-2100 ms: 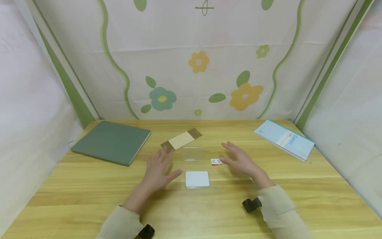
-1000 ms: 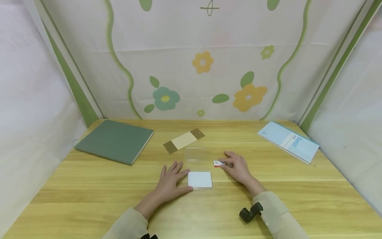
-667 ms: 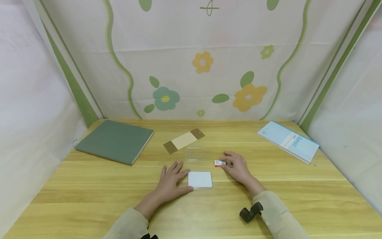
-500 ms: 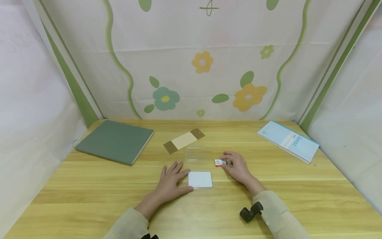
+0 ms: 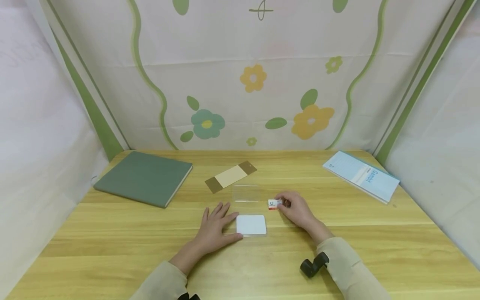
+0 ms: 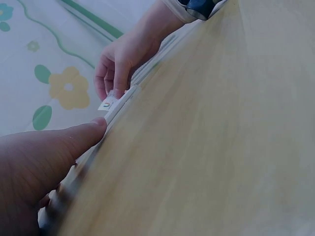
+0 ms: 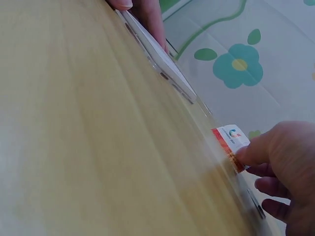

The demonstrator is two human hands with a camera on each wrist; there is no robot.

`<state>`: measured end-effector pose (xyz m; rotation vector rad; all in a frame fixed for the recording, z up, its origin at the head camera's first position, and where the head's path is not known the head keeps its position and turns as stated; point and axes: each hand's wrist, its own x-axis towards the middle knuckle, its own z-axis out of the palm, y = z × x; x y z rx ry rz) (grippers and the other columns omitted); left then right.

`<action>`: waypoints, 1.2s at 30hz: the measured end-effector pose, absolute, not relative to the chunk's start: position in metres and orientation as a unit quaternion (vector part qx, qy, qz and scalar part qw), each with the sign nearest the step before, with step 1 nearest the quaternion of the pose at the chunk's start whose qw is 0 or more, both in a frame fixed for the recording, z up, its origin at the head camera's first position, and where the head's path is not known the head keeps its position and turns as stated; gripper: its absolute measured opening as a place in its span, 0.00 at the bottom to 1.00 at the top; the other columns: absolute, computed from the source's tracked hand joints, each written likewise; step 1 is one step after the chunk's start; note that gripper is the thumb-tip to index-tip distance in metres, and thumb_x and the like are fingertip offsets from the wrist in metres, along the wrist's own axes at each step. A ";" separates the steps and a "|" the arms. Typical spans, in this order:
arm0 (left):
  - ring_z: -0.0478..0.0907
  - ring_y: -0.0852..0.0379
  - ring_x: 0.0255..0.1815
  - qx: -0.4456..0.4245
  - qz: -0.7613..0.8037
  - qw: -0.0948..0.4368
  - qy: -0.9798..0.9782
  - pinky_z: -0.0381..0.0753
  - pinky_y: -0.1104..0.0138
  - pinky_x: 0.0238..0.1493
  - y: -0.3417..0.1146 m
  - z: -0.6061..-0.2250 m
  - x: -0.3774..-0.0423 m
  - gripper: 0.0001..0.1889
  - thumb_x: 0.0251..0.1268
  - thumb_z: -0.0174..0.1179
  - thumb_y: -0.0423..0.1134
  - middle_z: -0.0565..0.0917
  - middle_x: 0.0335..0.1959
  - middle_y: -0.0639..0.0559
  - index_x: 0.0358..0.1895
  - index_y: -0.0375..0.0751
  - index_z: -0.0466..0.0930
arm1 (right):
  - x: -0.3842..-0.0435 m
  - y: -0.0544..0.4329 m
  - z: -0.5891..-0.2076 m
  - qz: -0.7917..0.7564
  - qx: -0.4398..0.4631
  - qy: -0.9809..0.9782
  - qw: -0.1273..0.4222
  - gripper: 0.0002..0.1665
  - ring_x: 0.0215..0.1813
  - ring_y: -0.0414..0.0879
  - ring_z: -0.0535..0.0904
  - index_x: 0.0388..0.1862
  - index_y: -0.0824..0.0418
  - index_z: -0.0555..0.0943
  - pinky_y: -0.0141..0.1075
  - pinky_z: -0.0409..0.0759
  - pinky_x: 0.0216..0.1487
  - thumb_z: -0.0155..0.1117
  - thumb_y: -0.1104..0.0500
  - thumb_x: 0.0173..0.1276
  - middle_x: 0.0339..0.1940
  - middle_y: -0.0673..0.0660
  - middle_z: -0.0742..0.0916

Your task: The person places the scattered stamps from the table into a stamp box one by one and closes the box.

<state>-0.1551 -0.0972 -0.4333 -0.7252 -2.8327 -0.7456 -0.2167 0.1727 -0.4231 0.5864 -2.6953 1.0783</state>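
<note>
My right hand pinches a small white and red packet between thumb and fingertips, close over the table. In the right wrist view its red edge faces the wood, and a small dark-edged item lies under the curled fingers. My left hand rests on the table with its fingers spread. Its thumb and index fingertip touch the left corners of a shallow clear case holding a white rounded card. Behind this case lies a clear plastic lid-like piece, flat on the wood.
A green hardcover book lies at the back left. A brown and cream card strip sits behind the clear piece, and a pale blue notepad at the back right. Floral cloth hangs behind the table.
Both hands have come down from above the table. The left now touches the case's left side; the right has taken the packet, which has shifted slightly left in the last half second.
</note>
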 end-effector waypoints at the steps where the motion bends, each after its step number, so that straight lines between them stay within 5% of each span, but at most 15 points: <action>1: 0.47 0.44 0.64 -0.240 -0.247 0.061 -0.937 0.36 0.43 0.56 -0.097 -0.433 -0.155 0.34 0.47 0.53 0.64 0.58 0.63 0.43 0.57 0.48 0.69 | -0.216 0.172 -0.422 0.372 0.197 -0.903 0.081 0.10 0.28 0.44 0.68 0.34 0.60 0.80 0.36 0.68 0.28 0.63 0.68 0.52 0.25 0.50 0.77; 8: 0.47 0.44 0.64 -0.238 -0.245 0.056 -0.938 0.36 0.44 0.56 -0.097 -0.433 -0.155 0.34 0.47 0.53 0.64 0.57 0.63 0.43 0.57 0.48 0.69 | -0.211 0.164 -0.416 0.479 0.180 -0.859 0.030 0.11 0.32 0.44 0.72 0.39 0.61 0.80 0.34 0.72 0.33 0.62 0.64 0.55 0.33 0.53 0.81; 19: 0.48 0.44 0.64 -0.235 -0.237 0.065 -0.940 0.36 0.44 0.56 -0.097 -0.434 -0.156 0.34 0.47 0.52 0.65 0.58 0.63 0.43 0.56 0.49 0.70 | -0.175 0.117 -0.391 0.561 0.198 -0.803 -0.035 0.09 0.25 0.43 0.68 0.35 0.69 0.79 0.28 0.68 0.25 0.61 0.70 0.53 0.22 0.55 0.77; 36: 0.48 0.45 0.64 -0.233 -0.247 0.067 -0.938 0.36 0.45 0.57 -0.097 -0.433 -0.156 0.34 0.46 0.53 0.65 0.59 0.63 0.44 0.56 0.49 0.70 | -0.175 0.100 -0.425 0.442 0.260 -0.859 0.017 0.08 0.29 0.40 0.70 0.32 0.59 0.80 0.32 0.70 0.31 0.63 0.66 0.52 0.23 0.45 0.76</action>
